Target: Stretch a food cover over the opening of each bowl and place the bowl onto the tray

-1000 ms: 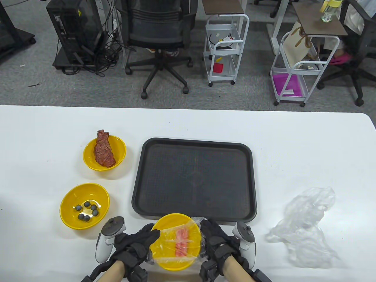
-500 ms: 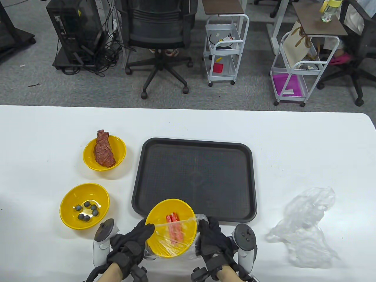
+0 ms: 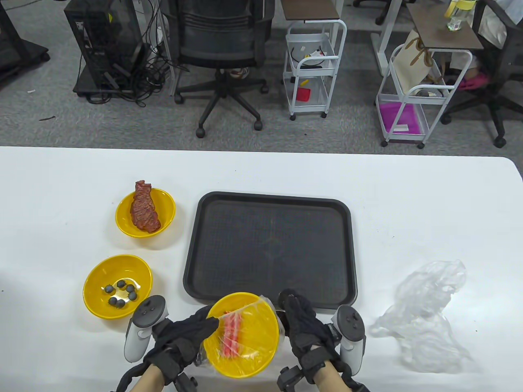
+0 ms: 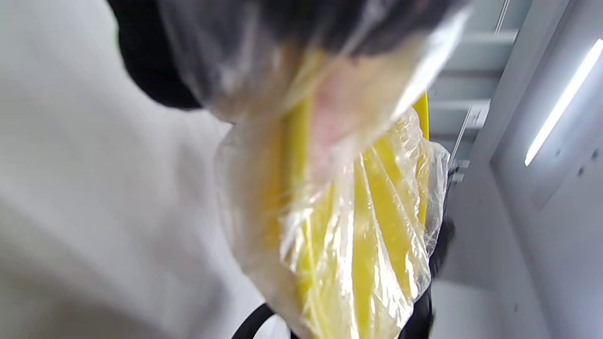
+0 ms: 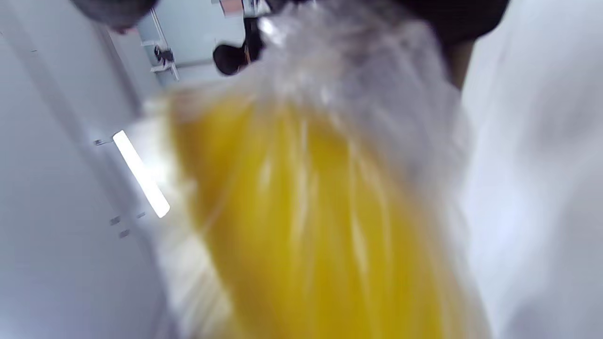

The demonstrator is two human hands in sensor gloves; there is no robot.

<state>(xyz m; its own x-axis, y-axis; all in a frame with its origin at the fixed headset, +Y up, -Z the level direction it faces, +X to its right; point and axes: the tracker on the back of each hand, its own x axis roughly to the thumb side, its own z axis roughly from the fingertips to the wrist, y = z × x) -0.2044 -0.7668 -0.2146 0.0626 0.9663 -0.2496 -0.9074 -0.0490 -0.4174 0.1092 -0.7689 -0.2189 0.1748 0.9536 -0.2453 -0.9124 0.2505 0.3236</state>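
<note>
White worktop (image 3: 408,196), near edge: both hands, left (image 3: 186,337) and right (image 3: 304,326), grasp film-wrapped yellow bowl (image 3: 245,351). Food cover (image 4: 358,245) thin, slippery, tears easily; grip bowl's underside.

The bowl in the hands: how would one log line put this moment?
left hand: grip on bowl | right hand: grip on bowl | food cover: partly on | tray: bare

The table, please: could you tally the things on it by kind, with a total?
Yellow bowls: 3 (meat, dark balls, the covered one held by both hands)
Black tray: 1
Loose clear food covers: 1 heap; its number cannot be told
Total: 5
</note>
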